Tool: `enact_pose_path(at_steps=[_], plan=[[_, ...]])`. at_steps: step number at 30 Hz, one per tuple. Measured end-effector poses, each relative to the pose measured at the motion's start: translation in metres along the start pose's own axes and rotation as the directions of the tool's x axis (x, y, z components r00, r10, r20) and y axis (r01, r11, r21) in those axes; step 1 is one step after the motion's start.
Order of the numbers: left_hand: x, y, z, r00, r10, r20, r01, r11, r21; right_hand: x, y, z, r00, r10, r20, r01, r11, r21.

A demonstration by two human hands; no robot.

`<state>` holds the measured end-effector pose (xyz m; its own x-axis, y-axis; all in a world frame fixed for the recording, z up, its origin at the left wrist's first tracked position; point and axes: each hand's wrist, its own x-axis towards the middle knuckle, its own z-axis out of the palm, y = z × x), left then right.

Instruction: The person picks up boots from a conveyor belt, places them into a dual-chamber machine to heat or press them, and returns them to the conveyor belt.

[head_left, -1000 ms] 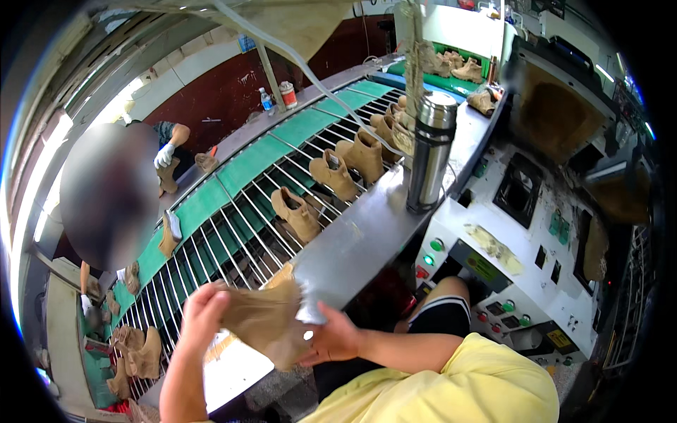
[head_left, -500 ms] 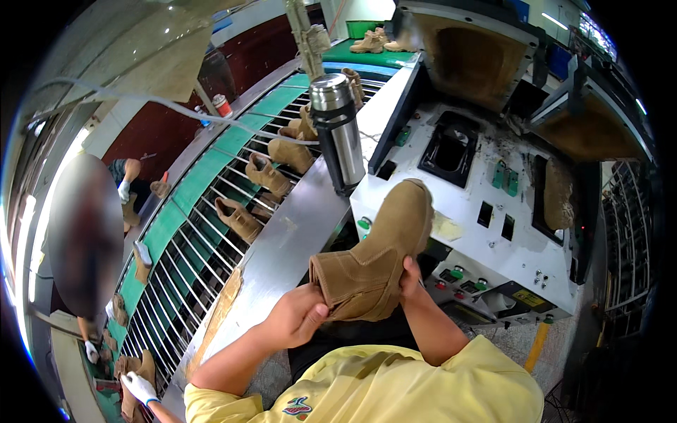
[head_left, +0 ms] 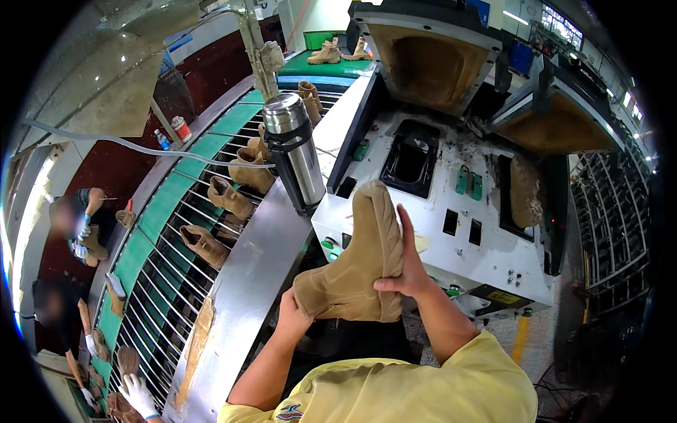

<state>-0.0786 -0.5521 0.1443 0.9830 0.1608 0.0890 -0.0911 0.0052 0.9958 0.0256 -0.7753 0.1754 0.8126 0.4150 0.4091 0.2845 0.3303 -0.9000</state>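
Item 1: tan boot (head_left: 356,261), one, held in the air at the near centre, in front of the white machine (head_left: 434,225) and to the right of the metal table (head_left: 264,243); toe up, sole to the right, shaft to the left

Item 2: left hand (head_left: 290,317), bare, fingers clamped on the boot's shaft at its opening; fingertips hidden

Item 3: right hand (head_left: 409,261), bare, clamped on the sole side, thumb over the heel, fingers reaching up along the sole

Change noted: compared with half a second earlier, the boot had swung more upright and the right hand had moved higher along the sole; in judgement, this was handling for a firmer hold or a look at the sole, with the boot not set down

Surroundings: steel flask (head_left: 300,158) on the table, far of the boot; two raised lids, left (head_left: 429,63) and right (head_left: 553,120), on the machine's far side; rack of metal rods (head_left: 176,275) to the left, carrying further tan boots (head_left: 231,197) in a row; co-worker's white-gloved hand (head_left: 137,395) at the near left, beside a boot's sole (head_left: 128,359)
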Motion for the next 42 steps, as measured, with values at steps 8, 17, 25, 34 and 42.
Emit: enact_pose_path(at_steps=[8,17,25,34,42], plan=[[0.002,-0.102,-0.087,0.879,-0.129,-0.458,0.079,0.989,-0.127,0.081,-0.015,-0.088,0.88,0.023,-0.475,-0.141,0.966,-0.215],[-0.069,-0.195,-0.2,0.668,-0.211,-0.714,0.072,0.973,-0.221,0.246,-0.007,-0.24,0.743,0.041,-0.668,-0.646,0.302,-0.701],[-0.081,-0.215,-0.203,0.647,-0.151,-0.747,0.081,0.988,-0.13,0.297,0.089,-0.249,0.548,0.257,-0.796,-0.829,0.039,-0.558],[-0.08,-0.205,-0.199,0.67,-0.046,-0.741,0.015,0.999,-0.047,0.271,0.096,-0.214,0.514,0.13,-0.848,-0.84,-0.125,-0.528],[-0.078,-0.207,-0.201,0.643,-0.046,-0.764,0.018,0.999,-0.044,0.207,0.058,-0.129,0.791,0.189,-0.582,-0.534,-0.249,-0.808]])
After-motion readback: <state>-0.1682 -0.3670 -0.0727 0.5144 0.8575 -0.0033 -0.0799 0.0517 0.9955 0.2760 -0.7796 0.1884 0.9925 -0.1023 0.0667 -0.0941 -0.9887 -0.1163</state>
